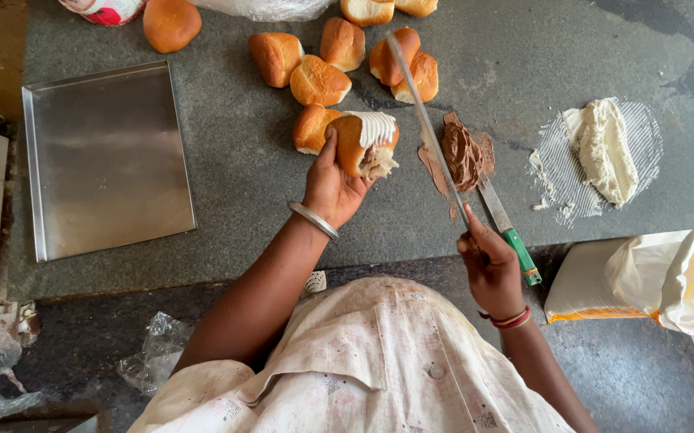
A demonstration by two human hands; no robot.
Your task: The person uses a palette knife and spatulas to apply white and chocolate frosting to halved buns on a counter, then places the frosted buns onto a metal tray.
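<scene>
Head view, looking straight down: the left hand [332, 188] is cupped around a split bun [365, 143], fingers closed on its brown crust, the cut side spread with white cream and turned away from the palm toward the right hand. The right hand [489, 265] is clenched around the near end of a long spatula [427, 128], thumb laid along the blade. The blade's long axis runs from that hand up and away to the left, its tip pointing at the loose buns [319, 80] lying beyond the left hand on the grey worktop [243, 160]. Just past the right hand's fingers, under the blade, sits a mound of brown cream [461, 156]; a green-handled knife [507, 228] lies beside the hand, its blade running into that mound. Farther right of the right hand is a heap of white cream [603, 148]. Well left of the left hand rests a steel tray [106, 160].
</scene>
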